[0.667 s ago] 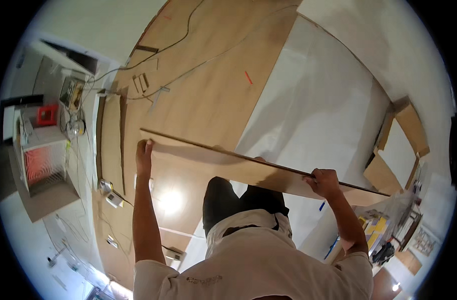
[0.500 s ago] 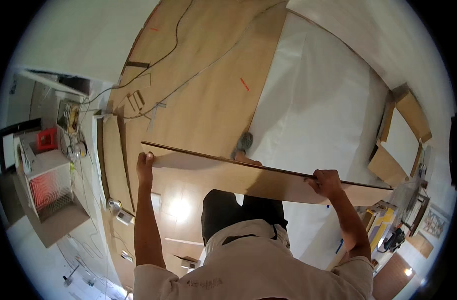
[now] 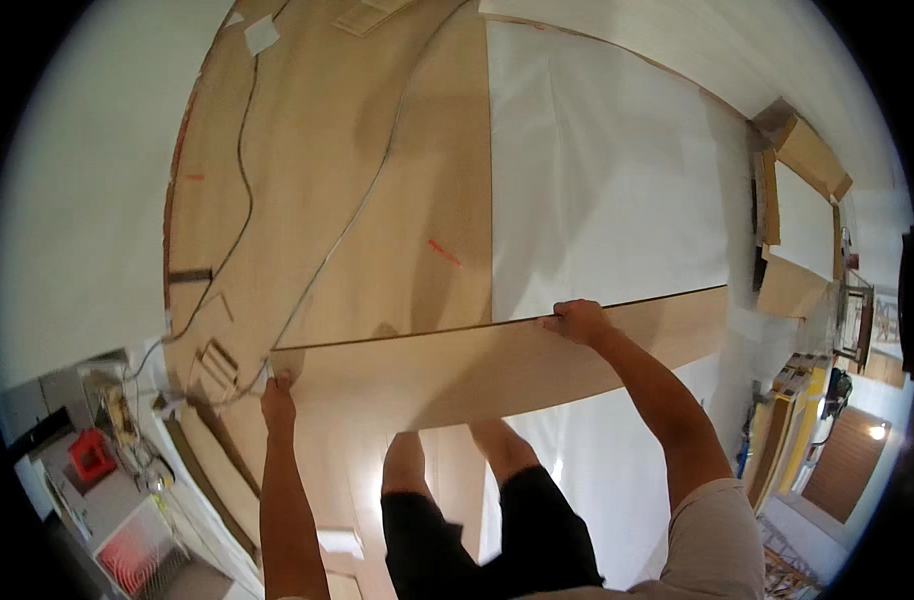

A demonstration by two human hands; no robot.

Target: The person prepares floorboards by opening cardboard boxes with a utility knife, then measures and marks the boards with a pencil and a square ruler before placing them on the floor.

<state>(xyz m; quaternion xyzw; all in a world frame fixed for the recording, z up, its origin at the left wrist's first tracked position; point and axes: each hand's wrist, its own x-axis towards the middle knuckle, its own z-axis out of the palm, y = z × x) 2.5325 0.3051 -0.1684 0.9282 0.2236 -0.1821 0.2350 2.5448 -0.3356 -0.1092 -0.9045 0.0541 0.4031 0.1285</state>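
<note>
A long, light wood flooring plank [image 3: 447, 375] lies crosswise in front of me, above the floor and over my lower legs. My left hand [image 3: 278, 395] is closed on its left end. Further right, my right hand [image 3: 579, 322] grips its far long edge, fingers bent over the dark edge and out of sight. Beyond the plank, laid wood flooring [image 3: 337, 210] covers the left side. White underlay sheeting [image 3: 607, 190] covers the right side, and the two meet along a straight line.
A cable [image 3: 392, 140] runs across the laid flooring; small wood offcuts [image 3: 215, 366] lie at the left. An opened cardboard box [image 3: 810, 155] stands at the far right, long packages [image 3: 792, 420] below it. A red object [image 3: 92, 455] is among clutter at lower left.
The plank has turned from edge-up toward flat, its right end swinging farther away and its left end nearer. Both hands keep hold; my view has shifted.
</note>
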